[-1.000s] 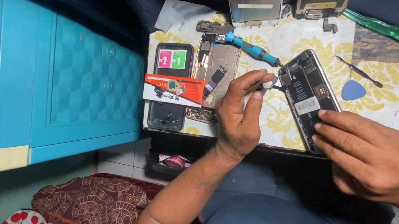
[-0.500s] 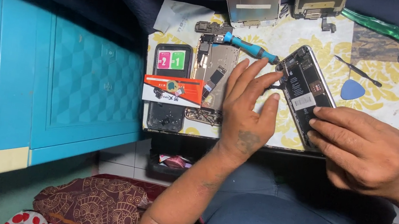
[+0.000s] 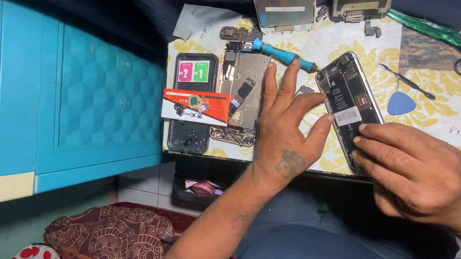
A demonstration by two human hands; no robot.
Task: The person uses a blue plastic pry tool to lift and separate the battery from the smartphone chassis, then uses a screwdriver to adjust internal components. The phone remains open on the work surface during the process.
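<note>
your right hand [image 3: 418,176] lies nearest you at the table [image 3: 460,139] edge, fingers stretched out nearly flat, tips pressing on the lower end of the opened phone [image 3: 348,104]; it grips nothing. your left hand [image 3: 288,129] sits just beside it, fingers spread open, one fingertip touching the phone's left edge, holding nothing. the phone lies tilted between both hands, its insides showing. left of your left hand rest a metal phone plate [image 3: 241,97] and an orange packet [image 3: 196,106]. beyond your fingertips lies a blue screwdriver [image 3: 281,54]; a blue pick [image 3: 402,104] sits right of the phone.
</note>
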